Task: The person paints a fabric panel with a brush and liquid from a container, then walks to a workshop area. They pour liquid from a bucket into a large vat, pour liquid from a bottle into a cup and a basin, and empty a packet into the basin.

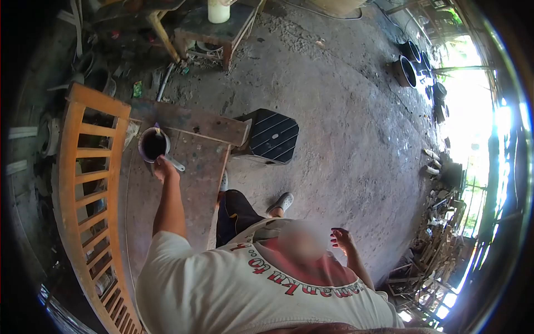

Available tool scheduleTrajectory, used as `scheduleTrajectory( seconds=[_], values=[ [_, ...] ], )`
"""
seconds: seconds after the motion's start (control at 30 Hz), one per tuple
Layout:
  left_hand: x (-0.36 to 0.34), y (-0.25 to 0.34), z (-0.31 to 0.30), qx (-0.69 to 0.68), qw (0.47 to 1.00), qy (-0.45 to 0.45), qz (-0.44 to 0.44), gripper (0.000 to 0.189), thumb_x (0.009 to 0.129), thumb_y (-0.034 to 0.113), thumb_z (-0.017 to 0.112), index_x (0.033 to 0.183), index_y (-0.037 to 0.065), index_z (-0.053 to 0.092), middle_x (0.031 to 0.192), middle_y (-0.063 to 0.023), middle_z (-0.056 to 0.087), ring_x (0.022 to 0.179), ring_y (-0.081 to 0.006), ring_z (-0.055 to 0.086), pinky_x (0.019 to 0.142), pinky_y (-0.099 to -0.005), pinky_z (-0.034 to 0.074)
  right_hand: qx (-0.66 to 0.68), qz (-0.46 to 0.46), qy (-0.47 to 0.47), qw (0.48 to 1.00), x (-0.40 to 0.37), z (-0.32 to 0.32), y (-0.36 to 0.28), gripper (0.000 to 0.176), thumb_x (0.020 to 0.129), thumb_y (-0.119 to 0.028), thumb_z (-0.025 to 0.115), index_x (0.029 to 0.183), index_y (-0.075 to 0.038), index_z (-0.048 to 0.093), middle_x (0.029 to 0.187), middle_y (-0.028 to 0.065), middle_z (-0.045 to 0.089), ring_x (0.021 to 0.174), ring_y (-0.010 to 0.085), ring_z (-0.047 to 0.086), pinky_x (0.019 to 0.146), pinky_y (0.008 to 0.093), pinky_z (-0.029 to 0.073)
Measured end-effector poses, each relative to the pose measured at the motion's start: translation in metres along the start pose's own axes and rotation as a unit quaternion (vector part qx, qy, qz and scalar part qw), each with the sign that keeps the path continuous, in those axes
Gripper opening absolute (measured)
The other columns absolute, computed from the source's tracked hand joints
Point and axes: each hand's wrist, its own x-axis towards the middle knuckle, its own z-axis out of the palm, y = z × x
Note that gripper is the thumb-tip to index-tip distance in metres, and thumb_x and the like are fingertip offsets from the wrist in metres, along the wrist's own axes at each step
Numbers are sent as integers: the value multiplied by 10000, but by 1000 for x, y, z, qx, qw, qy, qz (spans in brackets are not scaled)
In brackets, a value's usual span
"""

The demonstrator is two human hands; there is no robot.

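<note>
My left hand (162,168) reaches out over a wooden bench and has its fingers closed at the near edge of a round cup (143,151) of dark liquid. A pale handle (177,163) sticks out beside that hand; whether it belongs to the cup or to a separate utensil I cannot make out. The cup sits above the worn bench seat (192,167), close to its far end. Held out at my right side, my right hand (342,239) has its fingers loosely bent and apart, with nothing in them.
Slatted wooden backrest (92,153) runs along the left. A black plastic stool (273,137) stands on the rough floor past the bench end. Farther off are a low table (236,30) with a pale container (218,12), dark buckets (405,72) and a wood pile (431,259).
</note>
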Motion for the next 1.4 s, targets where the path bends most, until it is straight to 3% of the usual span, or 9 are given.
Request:
scheduleTrajectory(
  seconds=[0.1, 0.27, 0.37, 0.43, 0.53, 0.6, 0.77, 0.83, 1.4],
  values=[
    [-57, 47, 18, -320, 933, -158, -53, 417, 965, 353, 615, 1210, 16, 616, 1127, -141, 704, 1082, -271, 673, 878, -486, 545, 3, 18, -11, 1000, 25, -11, 43, 309, 1003, -280, 567, 1251, -111, 641, 1022, 81, 707, 751, 178, 680, 619, 350, 587],
    [-266, 224, -11, -458, 780, -370, 212, 220, 968, 155, 641, 1122, 0, 616, 975, -118, 680, 900, -214, 655, 862, -415, 555, -18, 37, -24, 999, 87, -68, 112, 184, 980, -222, 596, 1127, -150, 678, 938, 73, 676, 669, 182, 644, 547, 351, 549],
    [-425, 322, -71, -438, 557, -528, 468, 196, 979, 135, 567, 1003, -39, 654, 1049, -187, 695, 952, -287, 668, 943, -444, 520, 104, 50, 4, 993, 126, -115, 148, 200, 988, -126, 483, 1102, -141, 647, 877, 57, 655, 661, 202, 629, 521, 431, 537],
    [-546, 373, -127, -341, 281, -518, 733, 387, 993, 197, 438, 1160, -112, 601, 1304, -278, 567, 1214, -298, 571, 1085, -448, 428, 76, -8, 37, 996, 159, -150, 178, 205, 993, -187, 504, 1036, -109, 688, 810, 62, 656, 612, 186, 627, 491, 365, 540],
    [-660, 385, -177, -349, 26, -494, 796, 384, 993, 199, 440, 1160, -107, 602, 1294, -272, 569, 1209, -296, 572, 1081, -445, 429, 140, -33, 121, 982, 155, -185, 187, 242, 997, -248, 519, 1063, -103, 700, 799, 55, 655, 590, 165, 619, 486, 318, 533],
    [-706, 382, -180, -359, -49, -493, 791, 382, 993, 200, 442, 1159, -105, 603, 1288, -268, 571, 1206, -294, 573, 1078, -443, 429, 171, -12, 124, 977, 147, -200, 192, 225, 986, -248, 546, 1085, -115, 699, 818, 57, 669, 661, 173, 641, 531, 344, 549],
    [-764, 373, -171, -366, -121, -497, 778, 378, 994, 202, 445, 1159, -97, 605, 1272, -259, 575, 1197, -290, 576, 1071, -437, 431, 49, -131, 89, 986, 251, -156, 334, 338, 1001, -359, 547, 1228, -136, 659, 955, 82, 695, 730, 228, 669, 606, 417, 571],
    [-780, 377, -160, -360, -127, -500, 777, 376, 994, 203, 446, 1158, -95, 606, 1265, -256, 577, 1194, -289, 577, 1068, -435, 432, 107, 65, -95, 988, 256, -141, 343, 279, 845, -319, 698, 1099, -204, 703, 1134, -73, 692, 1214, 193, 559, 924, 460, 528],
    [-831, 462, 7, -382, -133, -500, 766, 359, 996, 211, 457, 1155, -70, 614, 1211, -224, 592, 1166, -276, 585, 1043, -417, 438, 313, 92, 123, 937, 264, -297, 157, 373, 991, -263, 542, 1284, -43, 615, 1010, 145, 695, 812, 281, 695, 651, 445, 588]
  ],
)
